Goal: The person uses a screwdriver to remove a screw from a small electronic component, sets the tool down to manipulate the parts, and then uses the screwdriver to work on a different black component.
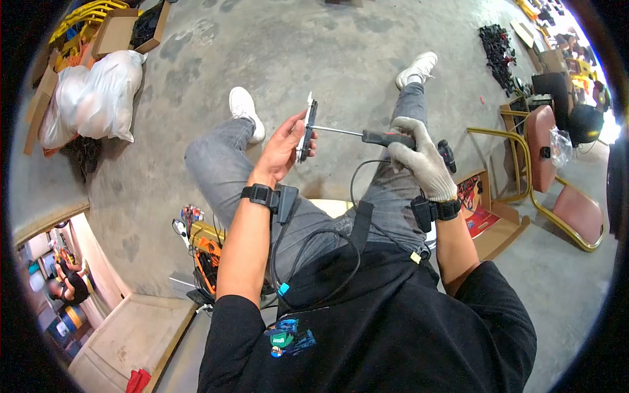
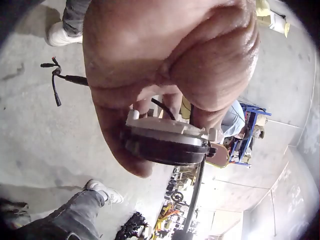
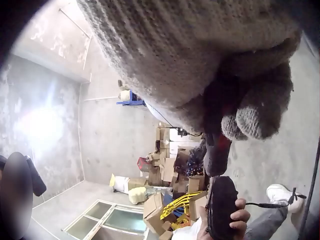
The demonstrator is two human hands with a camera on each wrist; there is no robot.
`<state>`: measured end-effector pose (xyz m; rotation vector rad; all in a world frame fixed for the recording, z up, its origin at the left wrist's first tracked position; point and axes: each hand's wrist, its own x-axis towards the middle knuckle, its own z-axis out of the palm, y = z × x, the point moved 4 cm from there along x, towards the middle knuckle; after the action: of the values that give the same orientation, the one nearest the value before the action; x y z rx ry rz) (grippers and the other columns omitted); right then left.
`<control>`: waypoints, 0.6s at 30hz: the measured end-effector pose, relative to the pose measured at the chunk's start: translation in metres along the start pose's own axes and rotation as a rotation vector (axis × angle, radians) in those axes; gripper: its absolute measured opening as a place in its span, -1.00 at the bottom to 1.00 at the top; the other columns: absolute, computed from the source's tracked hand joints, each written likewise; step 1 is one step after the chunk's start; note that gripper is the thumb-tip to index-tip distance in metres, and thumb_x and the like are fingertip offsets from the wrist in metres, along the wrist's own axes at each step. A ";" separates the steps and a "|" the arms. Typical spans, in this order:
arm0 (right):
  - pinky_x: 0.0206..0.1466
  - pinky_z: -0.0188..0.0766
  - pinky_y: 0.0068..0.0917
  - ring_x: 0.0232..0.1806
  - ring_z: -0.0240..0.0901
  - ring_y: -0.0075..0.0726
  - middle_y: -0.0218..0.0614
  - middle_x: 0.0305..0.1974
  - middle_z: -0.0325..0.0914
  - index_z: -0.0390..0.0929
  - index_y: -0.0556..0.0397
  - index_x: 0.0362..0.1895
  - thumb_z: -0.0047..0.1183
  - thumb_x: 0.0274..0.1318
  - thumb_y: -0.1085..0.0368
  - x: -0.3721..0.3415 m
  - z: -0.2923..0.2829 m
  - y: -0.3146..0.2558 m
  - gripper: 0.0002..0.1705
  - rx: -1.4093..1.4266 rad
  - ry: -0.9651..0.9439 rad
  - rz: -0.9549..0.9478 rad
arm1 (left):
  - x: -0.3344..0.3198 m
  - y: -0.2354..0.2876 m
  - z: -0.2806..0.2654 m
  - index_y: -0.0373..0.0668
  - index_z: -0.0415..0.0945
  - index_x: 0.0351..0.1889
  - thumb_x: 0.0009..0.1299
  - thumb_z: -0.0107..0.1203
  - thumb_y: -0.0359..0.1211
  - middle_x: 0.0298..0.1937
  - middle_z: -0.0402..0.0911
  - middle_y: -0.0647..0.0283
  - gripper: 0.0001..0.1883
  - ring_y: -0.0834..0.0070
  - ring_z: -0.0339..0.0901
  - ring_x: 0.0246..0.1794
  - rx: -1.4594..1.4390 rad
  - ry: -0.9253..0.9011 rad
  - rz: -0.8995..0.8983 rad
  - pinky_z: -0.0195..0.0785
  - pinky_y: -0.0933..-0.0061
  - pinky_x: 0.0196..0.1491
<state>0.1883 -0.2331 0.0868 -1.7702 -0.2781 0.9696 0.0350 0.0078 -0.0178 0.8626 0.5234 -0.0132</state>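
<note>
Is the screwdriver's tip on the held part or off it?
On it, apparently: the screwdriver shaft meets the black side of the part in the left hand. Whether it's seated, I cannot tell.

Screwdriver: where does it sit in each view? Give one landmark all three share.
Head: screwdriver is right of and above centre, in the gloved right hand.
Left wrist: its shaft shows below and right of centre.
Right wrist: its handle is right of centre, in the same hand.
Shared landmark: the black-sided part held in the left hand.
</note>
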 end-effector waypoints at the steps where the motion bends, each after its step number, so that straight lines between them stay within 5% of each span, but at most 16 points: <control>1: -0.31 0.47 -0.49 -0.39 0.49 -0.47 -0.22 -0.18 0.49 0.29 0.23 0.33 0.20 0.21 0.18 -0.001 0.002 -0.005 -0.31 -0.039 0.022 -0.080 | 0.000 0.001 0.000 -0.09 0.24 0.52 0.48 0.14 0.06 -0.09 0.64 0.20 -0.26 0.47 0.63 -0.21 -0.002 0.008 0.004 0.59 0.43 -0.16; 3: -0.35 0.45 -0.50 -0.43 0.47 -0.49 -0.25 -0.22 0.49 0.32 0.27 0.30 0.16 0.25 0.18 0.001 0.013 -0.005 -0.36 -0.038 0.030 -0.166 | -0.009 0.010 -0.010 -0.09 0.24 0.52 0.47 0.14 0.07 -0.10 0.64 0.19 -0.25 0.47 0.63 -0.22 0.031 0.038 0.002 0.59 0.43 -0.17; 5: -0.30 0.47 -0.49 -0.40 0.48 -0.48 -0.29 -0.23 0.50 0.32 0.26 0.29 0.19 0.22 0.19 0.000 0.010 0.000 -0.36 0.009 -0.018 0.045 | -0.014 0.007 -0.009 -0.11 0.24 0.52 0.47 0.14 0.07 -0.10 0.64 0.19 -0.24 0.48 0.63 -0.22 0.031 0.054 -0.008 0.59 0.43 -0.18; 9: -0.30 0.46 -0.51 -0.36 0.48 -0.51 -0.31 -0.25 0.51 0.32 0.26 0.29 0.18 0.23 0.21 0.003 0.013 0.005 -0.37 0.058 -0.031 0.055 | -0.014 0.010 -0.011 -0.12 0.24 0.51 0.47 0.14 0.07 -0.10 0.64 0.19 -0.24 0.48 0.63 -0.22 0.037 0.044 -0.014 0.59 0.44 -0.18; 11: -0.33 0.44 -0.55 -0.36 0.46 -0.56 -0.31 -0.27 0.51 0.33 0.25 0.29 0.15 0.27 0.16 0.003 0.013 0.006 -0.38 -0.080 -0.006 -0.120 | -0.012 0.011 -0.011 -0.12 0.24 0.51 0.47 0.15 0.07 -0.10 0.65 0.18 -0.24 0.47 0.63 -0.22 0.028 0.059 -0.002 0.59 0.45 -0.19; 15: -0.32 0.45 -0.54 -0.37 0.46 -0.55 -0.31 -0.27 0.51 0.33 0.25 0.29 0.16 0.27 0.14 0.003 0.011 0.000 -0.37 -0.101 -0.001 -0.127 | -0.011 0.010 -0.011 -0.11 0.25 0.51 0.47 0.15 0.06 -0.10 0.66 0.18 -0.25 0.47 0.64 -0.23 0.012 0.054 0.005 0.59 0.45 -0.20; 18: -0.28 0.47 -0.52 -0.36 0.47 -0.52 -0.30 -0.26 0.50 0.32 0.24 0.30 0.21 0.22 0.17 0.004 0.009 0.006 -0.33 0.083 -0.043 0.055 | -0.012 0.009 -0.011 -0.10 0.26 0.51 0.47 0.15 0.06 -0.11 0.66 0.18 -0.26 0.47 0.64 -0.23 0.020 0.048 -0.004 0.59 0.45 -0.20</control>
<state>0.1829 -0.2267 0.0782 -1.6909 -0.2139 1.0446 0.0217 0.0194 -0.0114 0.8833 0.5711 -0.0015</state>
